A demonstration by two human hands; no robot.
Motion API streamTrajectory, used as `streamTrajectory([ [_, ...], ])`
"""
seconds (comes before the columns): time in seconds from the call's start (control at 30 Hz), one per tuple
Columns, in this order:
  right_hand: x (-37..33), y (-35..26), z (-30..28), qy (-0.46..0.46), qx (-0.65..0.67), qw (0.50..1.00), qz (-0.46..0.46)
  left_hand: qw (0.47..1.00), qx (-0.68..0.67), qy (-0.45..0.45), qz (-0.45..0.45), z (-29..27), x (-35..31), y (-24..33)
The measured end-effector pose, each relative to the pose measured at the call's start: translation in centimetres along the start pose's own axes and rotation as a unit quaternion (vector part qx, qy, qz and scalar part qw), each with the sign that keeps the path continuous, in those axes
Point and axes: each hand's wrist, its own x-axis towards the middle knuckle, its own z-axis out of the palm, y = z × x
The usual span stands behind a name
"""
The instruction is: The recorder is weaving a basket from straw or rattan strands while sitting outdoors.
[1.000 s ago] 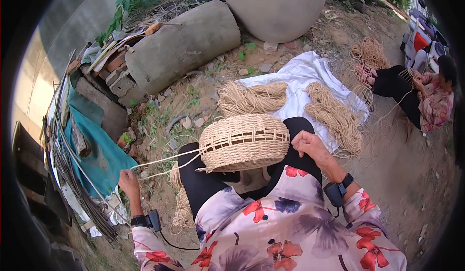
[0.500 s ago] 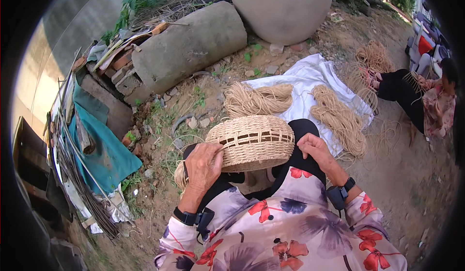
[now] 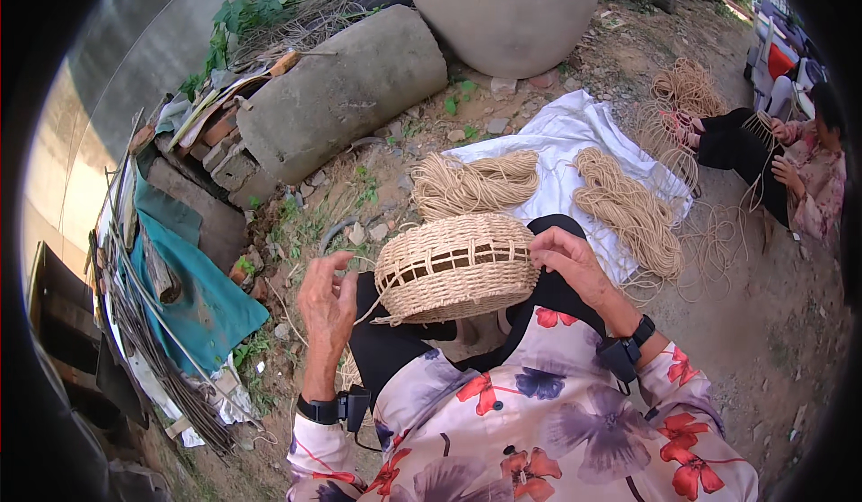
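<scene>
1. Nearest, the left hand [image 3: 328, 304] is raised in the lower-left middle of the frame, thumb and fingers parted. A second ago it was far out to the left, drawing a doubled cord taut; now it is back just beside the basket, and the pale cord [image 3: 378, 302] slopes loosely by the basket's left wall. The pull on that strand looks released, one stage of the lacing apparently drawn through.
2. The right hand [image 3: 582, 271], right of centre, has shifted from a closed rest near the knee to the basket's right edge. Its fingers are bent there; I cannot tell whether they pinch anything.
3. The woven basket [image 3: 458, 282] sits tilted at the centre, over the black trousers [image 3: 386, 340], an open band showing around its wall. The knees crowd both sides, leaving the hands little room below.
4. Beyond it lie an upper coil [image 3: 476, 183] and a right-hand coil [image 3: 628, 219], both on or against a white sheet [image 3: 575, 125].
5. At left, a teal tarp [image 3: 202, 300] lies beside sticks [image 3: 166, 372].
6. Farther off, a co-worker [image 3: 817, 170] sits upper right; a concrete cylinder [image 3: 346, 93] and round vessel [image 3: 503, 17] fill the top.
</scene>
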Motion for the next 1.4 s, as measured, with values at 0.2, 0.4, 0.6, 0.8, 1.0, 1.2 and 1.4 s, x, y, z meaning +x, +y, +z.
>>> streamTrajectory([
  [0.2, 3.2, -1.6, 3.9, -0.042, -0.287, 0.927, -0.237, 0.974, -0.005, -0.075, 0.215, 5.6, 0.5, 5.4],
  [0.4, 2.5, -1.8, 5.1, -0.015, -0.359, 0.901, -0.245, 0.965, 0.002, -0.141, 0.22, 5.7, 0.3, 5.7],
  [0.6, 2.4, -2.1, 4.0, -0.081, -0.353, 0.902, -0.234, 0.996, 0.005, -0.081, 0.019, 4.3, -1.1, 3.2],
  [0.8, 1.9, 2.2, 0.6, 0.042, -0.202, 0.97, -0.129, 0.991, -0.017, -0.129, -0.03, 3.8, -2.2, 1.3],
  [1.0, 0.7, 2.6, 0.5, 0.019, -0.218, 0.967, -0.128, 0.981, -0.113, -0.13, -0.085, 3.4, -2.4, 0.4],
  [1.2, 0.6, 1.2, 1.4, 0.047, -0.244, 0.954, -0.17, 0.976, -0.126, -0.161, -0.076, 3.3, -2.3, 0.0],
  [1.4, 2.5, -2.5, 4.5, -0.016, -0.258, 0.94, -0.224, 0.982, -0.116, -0.145, -0.04, 3.0, -2.2, 0.2],
])
